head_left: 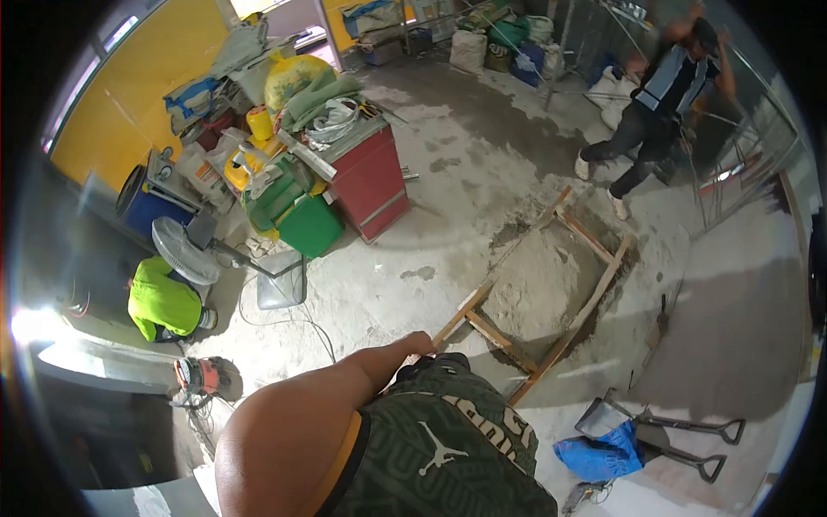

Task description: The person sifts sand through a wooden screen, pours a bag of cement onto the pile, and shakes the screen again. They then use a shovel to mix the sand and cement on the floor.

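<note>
My left hand (421, 344) is closed around the near end of a long rail of a wooden frame (498, 339). Two long rails and two crosspieces make up this frame, with rail ends sticking out past the crosspieces like handles. Between the rails lies a heap of pale grey sand or cement mix (543, 280). The other rail's near end runs behind my body in the dark green jersey, and my right hand does not show.
A person (663, 103) with arms raised stands beyond the frame's far end; another in a bright yellow-green top (164, 297) crouches at left. Two shovels (680, 422) and a blue bag (599, 452) lie at lower right. A standing fan (185, 250), cable and red cabinet (370, 185) stand left.
</note>
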The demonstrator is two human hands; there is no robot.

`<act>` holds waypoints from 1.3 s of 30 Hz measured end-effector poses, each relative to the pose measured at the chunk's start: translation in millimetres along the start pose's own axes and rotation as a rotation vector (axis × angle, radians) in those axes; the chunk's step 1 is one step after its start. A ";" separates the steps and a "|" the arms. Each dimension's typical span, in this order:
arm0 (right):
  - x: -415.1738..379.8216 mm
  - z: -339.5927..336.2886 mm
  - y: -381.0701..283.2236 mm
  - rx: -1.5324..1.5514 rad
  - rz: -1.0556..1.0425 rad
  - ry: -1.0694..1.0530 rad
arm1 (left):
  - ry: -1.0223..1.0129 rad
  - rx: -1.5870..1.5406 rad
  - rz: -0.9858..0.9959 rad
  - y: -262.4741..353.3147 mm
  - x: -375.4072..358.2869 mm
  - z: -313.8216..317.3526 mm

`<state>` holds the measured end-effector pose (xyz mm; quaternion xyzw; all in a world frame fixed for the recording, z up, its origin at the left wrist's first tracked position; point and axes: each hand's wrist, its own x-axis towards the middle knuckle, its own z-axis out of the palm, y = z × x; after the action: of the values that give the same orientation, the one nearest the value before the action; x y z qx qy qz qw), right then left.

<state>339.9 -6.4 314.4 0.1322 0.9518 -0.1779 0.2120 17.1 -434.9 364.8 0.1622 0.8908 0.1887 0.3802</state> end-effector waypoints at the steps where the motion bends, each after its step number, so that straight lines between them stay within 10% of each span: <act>1: -0.5 5.6 3.2 -0.011 -0.010 0.021 | -0.010 0.013 0.009 4.5 -0.7 -4.1; 18: -91.2 22.4 -55.5 0.949 0.071 0.310 | -0.293 -0.037 0.013 98.5 47.6 -65.3; 29: 25.5 -99.5 -112.9 0.669 0.594 -0.252 | -0.276 -0.009 0.074 48.3 58.4 -50.7; 35: 90.6 -129.5 -188.1 0.270 0.095 -0.235 | -0.290 0.106 -0.060 -38.4 15.0 -2.9; 39: 86.7 -44.4 -210.4 0.788 -0.240 -0.627 | -0.563 -0.618 -0.504 -28.3 -36.3 -5.0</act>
<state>179.4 -163.3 372.4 0.0321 0.7117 -0.5772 0.3992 33.2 -476.4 377.3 -0.1343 0.6672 0.2949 0.6707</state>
